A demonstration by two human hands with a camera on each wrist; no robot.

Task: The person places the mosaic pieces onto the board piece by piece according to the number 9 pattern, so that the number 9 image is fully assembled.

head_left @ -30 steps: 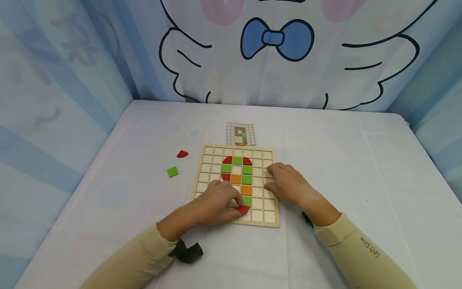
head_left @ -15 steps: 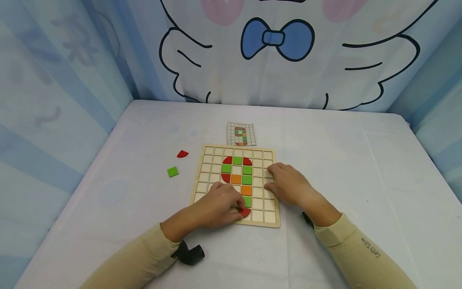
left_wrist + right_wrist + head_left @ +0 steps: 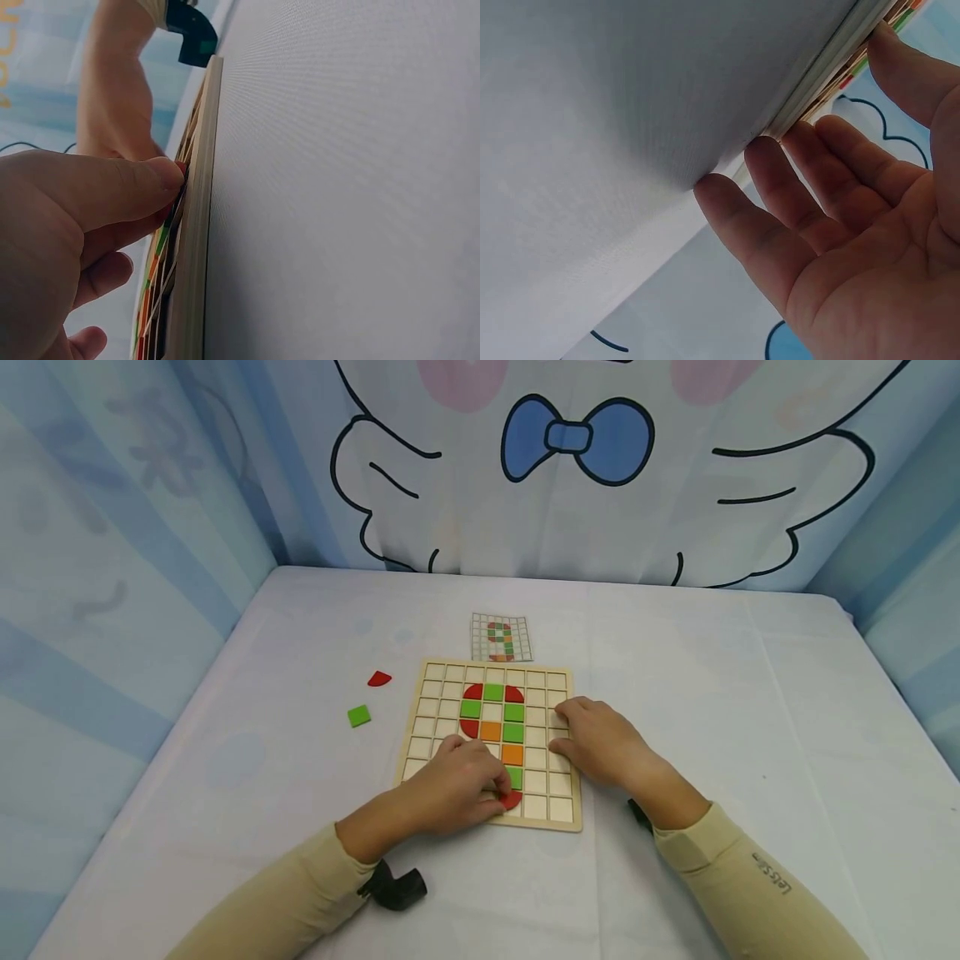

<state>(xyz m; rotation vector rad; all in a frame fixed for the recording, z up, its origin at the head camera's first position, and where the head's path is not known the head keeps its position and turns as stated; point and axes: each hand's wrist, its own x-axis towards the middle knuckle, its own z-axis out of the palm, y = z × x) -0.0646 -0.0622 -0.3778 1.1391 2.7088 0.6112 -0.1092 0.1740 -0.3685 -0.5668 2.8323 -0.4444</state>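
My left hand [image 3: 459, 783] is over the lower part of a wooden grid board [image 3: 537, 760], thumb and index finger pinching a red quarter-round tile [image 3: 513, 801] at a cell just below a green tile [image 3: 514, 777]. In the left wrist view, thumb and fingertip meet at the board's surface, mostly hiding that red tile. My right hand [image 3: 602, 742] rests on the board's right edge with fingers loosely extended; the right wrist view shows fingertips [image 3: 762, 150] along that edge. Red, green and orange tiles form a curved figure on the board.
Behind the board lies a small pattern card [image 3: 501, 637] printed with a similar coloured figure. On the white tabletop to the left are a loose red quarter-round tile [image 3: 379, 679] and a loose green square tile [image 3: 359, 716]. Printed curtains surround the table.
My left hand has shifted slightly right and toward me, bringing the pinched red tile to the cell under the lowest green one. My right hand stays in place on the board.
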